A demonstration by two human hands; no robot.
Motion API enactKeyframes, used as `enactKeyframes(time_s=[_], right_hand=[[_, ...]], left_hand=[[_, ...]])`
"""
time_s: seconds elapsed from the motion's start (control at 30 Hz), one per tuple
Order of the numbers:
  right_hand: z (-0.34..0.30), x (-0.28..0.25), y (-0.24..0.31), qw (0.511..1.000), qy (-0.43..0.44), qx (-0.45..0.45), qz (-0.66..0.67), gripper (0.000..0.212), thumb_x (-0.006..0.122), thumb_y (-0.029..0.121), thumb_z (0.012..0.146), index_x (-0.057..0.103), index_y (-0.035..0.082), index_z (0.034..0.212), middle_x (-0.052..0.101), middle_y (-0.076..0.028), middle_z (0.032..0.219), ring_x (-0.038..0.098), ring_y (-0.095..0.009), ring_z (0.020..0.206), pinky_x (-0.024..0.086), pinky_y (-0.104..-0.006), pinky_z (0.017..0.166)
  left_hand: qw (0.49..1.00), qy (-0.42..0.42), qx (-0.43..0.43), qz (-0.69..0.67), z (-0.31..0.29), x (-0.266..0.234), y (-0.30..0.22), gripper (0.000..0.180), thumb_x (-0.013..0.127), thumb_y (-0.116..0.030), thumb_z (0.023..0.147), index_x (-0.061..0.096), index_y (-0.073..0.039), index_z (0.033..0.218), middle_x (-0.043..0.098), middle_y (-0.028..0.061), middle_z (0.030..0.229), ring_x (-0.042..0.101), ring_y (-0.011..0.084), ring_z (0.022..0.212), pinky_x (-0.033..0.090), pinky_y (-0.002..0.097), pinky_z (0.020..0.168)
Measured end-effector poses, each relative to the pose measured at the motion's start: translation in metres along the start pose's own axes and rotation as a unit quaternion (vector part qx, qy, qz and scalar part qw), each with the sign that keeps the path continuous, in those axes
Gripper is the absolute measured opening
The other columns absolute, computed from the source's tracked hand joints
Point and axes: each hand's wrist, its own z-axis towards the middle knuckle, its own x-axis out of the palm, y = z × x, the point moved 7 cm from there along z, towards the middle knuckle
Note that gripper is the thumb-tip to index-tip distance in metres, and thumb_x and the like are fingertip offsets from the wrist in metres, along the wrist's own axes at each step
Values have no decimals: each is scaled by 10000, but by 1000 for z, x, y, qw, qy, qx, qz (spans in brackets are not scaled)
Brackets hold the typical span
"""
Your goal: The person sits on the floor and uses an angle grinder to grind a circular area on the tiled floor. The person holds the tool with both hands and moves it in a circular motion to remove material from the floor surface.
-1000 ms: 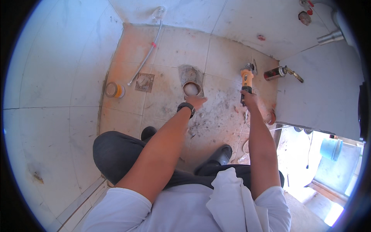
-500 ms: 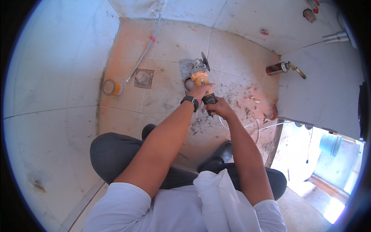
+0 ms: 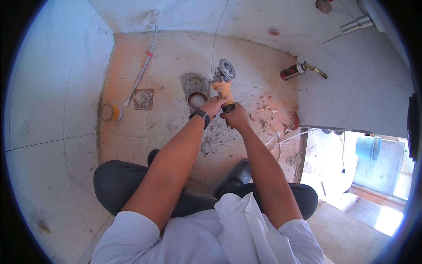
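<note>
Both hands hold a yellow and black angle grinder above the tiled floor. My left hand, with a dark watch on its wrist, is closed round the front of the yellow body. My right hand wraps the black rear end. The grinder's round disc is at the far end, its face tilted up toward me. Just left of the tool, a round pipe opening shows in a broken patch of grey mortar; my left hand is beside its near right edge.
Broken tile bits and dust litter the floor at right. A gas torch canister stands by the right wall. At left are a yellow-and-white can, a square floor drain and a flexible hose. A white cable runs rightward.
The grinder has turned so its disc now faces up toward me, and it has moved right off the mortar patch, uncovering the pipe opening. My view has shifted too; both hands keep their grip.
</note>
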Motion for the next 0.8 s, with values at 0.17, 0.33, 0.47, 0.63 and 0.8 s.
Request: enactKeyframes(time_s=[0.17,0.33,0.47,0.63,0.8], right_hand=[[21,-11,-51,980,-119,88,-129,585,786,300,754,576,17,1222,734,-247,1051,713,-425,1015,568,-518,882],[35,0,-97,975,-181,100,-85,732,856,371,709,540,-17,1243,696,-279,1129,684,-427,1093,558,-502,907],[29,-10,-75,942,-55,138,-301,1085,812,562,782,308,-39,1532,511,-245,1498,514,-385,1391,473,-473,1107],[-55,-175,88,914,177,-233,-280,407,857,217,741,731,38,1084,750,-138,901,722,-260,924,560,-438,845],[-290,-245,190,769,461,-400,-190,579,741,187,713,719,127,1288,669,-134,1196,666,-272,1008,541,-430,847]], left_hand=[[991,-113,-1,-77,-4,-32,17,342,693,-450,964,668,-148,1121,667,-3,971,659,163,894,473,379,771],[920,-269,126,-257,-23,-78,-54,275,635,-399,1006,672,-128,1020,682,7,893,656,160,753,477,311,612],[765,25,428,-480,-72,-129,-231,378,532,-410,1065,644,-68,1179,688,108,1179,661,241,947,562,421,806],[817,-19,409,-405,-134,-171,-292,386,548,-417,1056,648,-67,1185,691,108,1167,660,231,941,560,411,801],[922,1,358,-144,-212,-128,-272,396,563,-424,1047,653,-67,1191,694,107,1156,659,221,936,557,401,797]])
